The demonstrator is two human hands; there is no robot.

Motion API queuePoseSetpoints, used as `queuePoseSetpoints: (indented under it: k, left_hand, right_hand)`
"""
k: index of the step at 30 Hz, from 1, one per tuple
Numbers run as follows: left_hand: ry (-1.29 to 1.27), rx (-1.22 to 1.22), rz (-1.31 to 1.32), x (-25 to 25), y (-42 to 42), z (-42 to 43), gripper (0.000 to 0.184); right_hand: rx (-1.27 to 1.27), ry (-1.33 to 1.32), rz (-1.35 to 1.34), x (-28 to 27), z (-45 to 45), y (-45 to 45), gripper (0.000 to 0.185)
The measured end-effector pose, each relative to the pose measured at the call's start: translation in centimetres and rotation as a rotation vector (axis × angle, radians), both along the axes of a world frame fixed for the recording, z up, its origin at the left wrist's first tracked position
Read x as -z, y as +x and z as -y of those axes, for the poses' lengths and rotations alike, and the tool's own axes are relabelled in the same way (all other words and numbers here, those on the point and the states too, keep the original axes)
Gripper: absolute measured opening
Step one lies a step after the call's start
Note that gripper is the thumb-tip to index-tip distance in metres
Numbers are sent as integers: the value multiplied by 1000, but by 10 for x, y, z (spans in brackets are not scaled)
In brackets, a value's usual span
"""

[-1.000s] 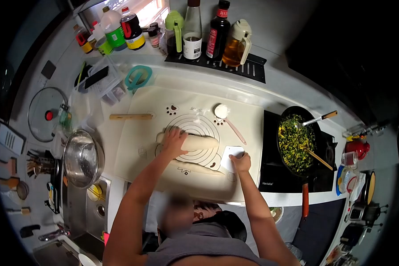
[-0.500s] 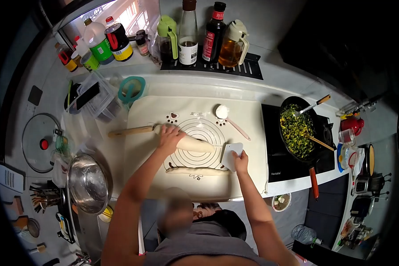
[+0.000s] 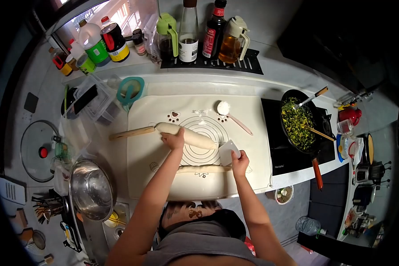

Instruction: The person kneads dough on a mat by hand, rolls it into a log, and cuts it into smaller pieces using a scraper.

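Note:
A thick roll of dough (image 3: 193, 138) lies slanted on the cream mat (image 3: 248, 177) with printed circles. My left hand (image 3: 174, 139) rests against the roll's near side toward its left end, fingers bent; what they grip, if anything, is hidden. My right hand (image 3: 240, 163) holds a white scraper (image 3: 228, 153) close to the roll's right end. Nearer to me, a thin strip of dough (image 3: 204, 169) stretches across the mat. The wooden rolling pin (image 3: 133, 133) points toward the roll's left end.
A scoop of flour (image 3: 223, 107) lies at the mat's back. On the right, a pan of chopped greens (image 3: 298, 124) sits on the black stove (image 3: 279, 159). A steel bowl (image 3: 92, 190) stands left. Bottles (image 3: 188, 44) line the back ledge.
My left hand has slid from the top of the dough roll to its near side. The roll now slants more, and its left end meets the rolling pin. The scraper is tilted more.

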State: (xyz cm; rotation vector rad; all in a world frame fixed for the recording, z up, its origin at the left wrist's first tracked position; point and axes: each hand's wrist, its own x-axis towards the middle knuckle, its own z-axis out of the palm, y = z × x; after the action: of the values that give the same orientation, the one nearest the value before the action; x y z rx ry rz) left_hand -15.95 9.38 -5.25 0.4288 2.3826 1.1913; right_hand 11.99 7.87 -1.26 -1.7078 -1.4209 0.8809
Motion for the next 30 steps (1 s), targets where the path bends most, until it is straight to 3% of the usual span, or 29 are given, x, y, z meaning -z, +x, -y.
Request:
queuePoseSetpoints:
  k: [2,6,8,9,11,12,16,20,23,26,29,30]
  left_hand:
    - [26,-46,4,9,0,-6,110]
    - [230,-99,17,63,-17,-12,90]
    - [312,-47,259,64,-30,-12,83]
    - [326,7,377,52,-33,-11,79]
    - [273,234,597,-39,-42,8,72]
    - [373,248,666,-49,-46,9,65]
    - [341,511,741,-100,-90,8,65]
    - [-34,883,464,-153,-122,11,72]
    - [-48,929,253,-111,-143,26,68]
    - [85,935,-443,-7,-159,52,68]
    - [-157,684,-963,-28,-114,69,67]
    - [-36,618,-956,-42,-96,71,55]
  right_hand:
    - [-69,34,250,-14,2,3,19]
    - [-104,17,246,-51,1,4,38]
    - [-75,-59,75,-33,-3,16,42]
    - [-62,-96,-11,-20,-6,20,44]
    - [21,-215,-276,-3,-8,22,45]
    - [48,-243,-401,5,-7,22,45]
    - [152,-557,-745,-9,0,13,41]
    - [177,-624,-815,-6,6,-5,37]
    - [175,-617,-817,0,8,-22,33]
    - [228,-534,-789,7,6,-35,30]
    - [339,-448,-732,16,-7,-33,27]
    - [415,-406,-736,18,-13,-30,29]
